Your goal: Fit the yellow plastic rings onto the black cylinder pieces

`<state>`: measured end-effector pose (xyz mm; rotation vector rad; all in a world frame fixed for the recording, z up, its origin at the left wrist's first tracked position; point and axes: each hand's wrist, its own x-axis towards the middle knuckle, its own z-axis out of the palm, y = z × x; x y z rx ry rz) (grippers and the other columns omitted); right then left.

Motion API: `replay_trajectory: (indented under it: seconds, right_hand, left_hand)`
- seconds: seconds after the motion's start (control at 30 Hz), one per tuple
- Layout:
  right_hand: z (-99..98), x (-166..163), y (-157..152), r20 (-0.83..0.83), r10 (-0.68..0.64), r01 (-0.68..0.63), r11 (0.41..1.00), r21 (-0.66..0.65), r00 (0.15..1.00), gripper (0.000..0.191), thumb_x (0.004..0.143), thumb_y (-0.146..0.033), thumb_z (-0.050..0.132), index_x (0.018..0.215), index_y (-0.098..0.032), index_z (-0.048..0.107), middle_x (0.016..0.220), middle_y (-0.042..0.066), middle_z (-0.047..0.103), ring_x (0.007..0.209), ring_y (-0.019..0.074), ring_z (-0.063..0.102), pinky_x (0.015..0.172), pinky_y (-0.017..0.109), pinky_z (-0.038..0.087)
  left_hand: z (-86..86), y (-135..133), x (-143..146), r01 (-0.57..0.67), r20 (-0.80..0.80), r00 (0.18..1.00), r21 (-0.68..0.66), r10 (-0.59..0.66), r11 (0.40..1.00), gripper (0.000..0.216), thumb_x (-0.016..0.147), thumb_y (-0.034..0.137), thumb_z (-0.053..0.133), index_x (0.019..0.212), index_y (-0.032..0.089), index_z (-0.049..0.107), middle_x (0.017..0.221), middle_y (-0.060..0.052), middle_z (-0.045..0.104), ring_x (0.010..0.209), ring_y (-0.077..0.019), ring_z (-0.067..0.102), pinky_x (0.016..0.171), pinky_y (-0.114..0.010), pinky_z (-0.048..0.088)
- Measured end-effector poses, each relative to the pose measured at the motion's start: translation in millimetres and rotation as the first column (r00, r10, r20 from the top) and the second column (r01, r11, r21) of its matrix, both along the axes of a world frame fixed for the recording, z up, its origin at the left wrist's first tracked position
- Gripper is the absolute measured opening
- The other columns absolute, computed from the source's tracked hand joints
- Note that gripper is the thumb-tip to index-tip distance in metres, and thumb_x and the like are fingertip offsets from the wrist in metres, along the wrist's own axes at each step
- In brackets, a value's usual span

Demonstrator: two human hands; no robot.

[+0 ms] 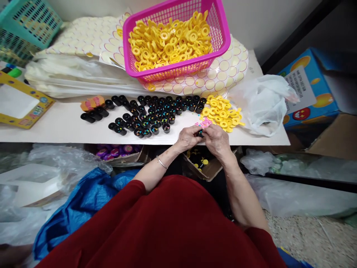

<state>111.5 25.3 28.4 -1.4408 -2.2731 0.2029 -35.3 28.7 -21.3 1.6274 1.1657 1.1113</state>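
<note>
At the table's front edge, my left hand (188, 139) is closed round the side of a small black cup (200, 133) with bright bits inside. My right hand (217, 140) meets it from the other side, fingers pinched at the cup's rim; whether a small piece is between them is hidden. Just beyond my hands lies a small heap of pink pieces (205, 123). To its right are loose yellow ring-shaped pieces with tabs (221, 113). Many black cups (150, 119), several holding coloured bits, stand in rows on the left.
A pink basket (126, 48) full of yellow ring pieces stands at the back on patterned sheets (240, 59). A white plastic bag (264, 100) and a blue box (320, 93) are on the right. Orange pieces (92, 103) lie left. Below the table sits an open carton (210, 174).
</note>
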Motion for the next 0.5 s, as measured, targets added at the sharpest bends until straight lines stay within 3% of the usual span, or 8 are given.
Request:
replay_trajectory:
  seconds: [0.2, 0.5]
  right_hand:
    - [11.8, -6, 2, 0.176, 0.012, 0.004, 0.996, -0.086, 0.984, 0.019, 0.08, -0.014, 0.044, 0.071, -0.019, 0.06, 0.072, 0.006, 0.055, 0.073, 0.0197, 0.048, 0.063, 0.03, 0.033]
    - [16.3, -10, 5, 0.211, 0.05, -0.026, 0.993, -0.115, 0.976, 0.02, 0.078, -0.012, 0.044, 0.073, -0.018, 0.062, 0.072, 0.007, 0.056, 0.072, 0.0204, 0.047, 0.063, 0.031, 0.033]
  left_hand:
    - [3.7, 0, 0, 0.024, -0.024, 0.999, 0.037, -0.024, 0.999, 0.029, 0.065, 0.013, 0.063, 0.092, 0.018, 0.072, 0.078, 0.002, 0.064, 0.072, -0.0113, 0.055, 0.068, -0.022, 0.042]
    - [5.9, -2, -1, 0.038, -0.041, 0.999, 0.07, -0.036, 0.997, 0.03, 0.065, 0.01, 0.061, 0.093, 0.018, 0.071, 0.081, 0.002, 0.066, 0.073, -0.0113, 0.056, 0.068, -0.022, 0.043]
